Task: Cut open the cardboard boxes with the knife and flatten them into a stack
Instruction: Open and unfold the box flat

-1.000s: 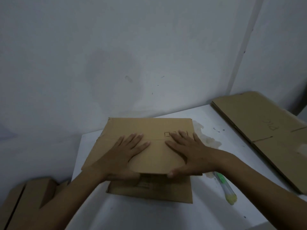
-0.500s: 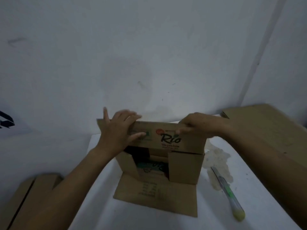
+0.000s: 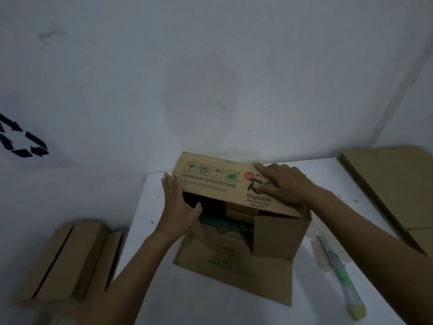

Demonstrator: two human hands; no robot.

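Far left, below the desk [image 3: 161,292]: folded cardboard [image 3: 68,261] standing on edge. We note the left hand [image 3: 178,205] flat against the left end of the box [image 3: 210,181], fingers straight, thumb at the open front's edge. The box stands mid-desk, open toward us, one flap lying flat. The right hand [image 3: 282,184] presses its top panel, fingers spread and straight, gripping nothing. The knife [image 3: 339,275] lies untouched right of the box. Far right: flattened stack [image 3: 396,184].
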